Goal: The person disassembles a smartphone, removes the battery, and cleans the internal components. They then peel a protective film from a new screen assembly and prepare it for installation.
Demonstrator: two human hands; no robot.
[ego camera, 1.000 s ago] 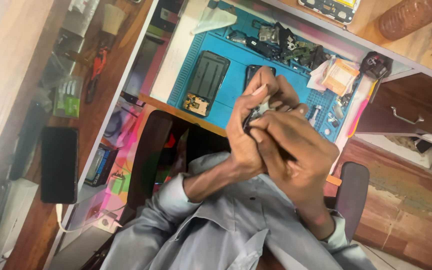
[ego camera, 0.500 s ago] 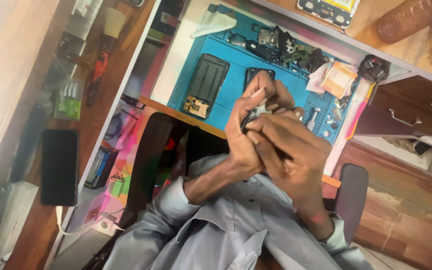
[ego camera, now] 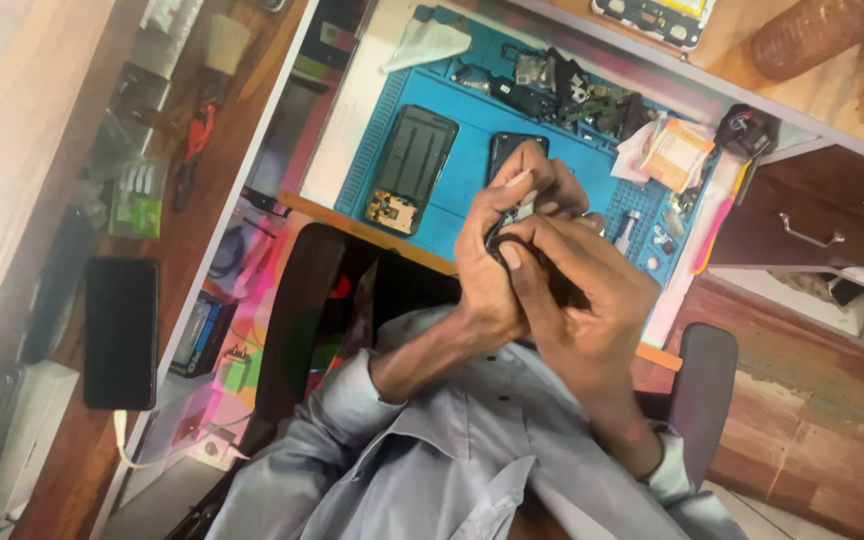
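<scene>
My left hand [ego camera: 487,265] and my right hand [ego camera: 587,290] are pressed together in front of my chest, above the near edge of a blue work mat [ego camera: 467,165]. Both grip a small dark part [ego camera: 505,228] between fingers and thumbs; most of it is hidden. My right thumb lies over its lower side. Just beyond my fingers a dark phone [ego camera: 507,150] rests on the mat. Left of it lies an opened phone shell [ego camera: 410,168] with its circuit board exposed at the near end.
Several loose phone parts [ego camera: 577,95] are piled at the mat's far side, beside a crumpled orange-and-white packet [ego camera: 674,152]. A black phone [ego camera: 120,330] on a cable and red pliers [ego camera: 195,140] lie on the wooden surface at left. Drawers [ego camera: 822,235] stand at right.
My hands stay locked on the small part, and my left fingers have shifted slightly over it. The view has drifted a little; nothing on the mat has moved.
</scene>
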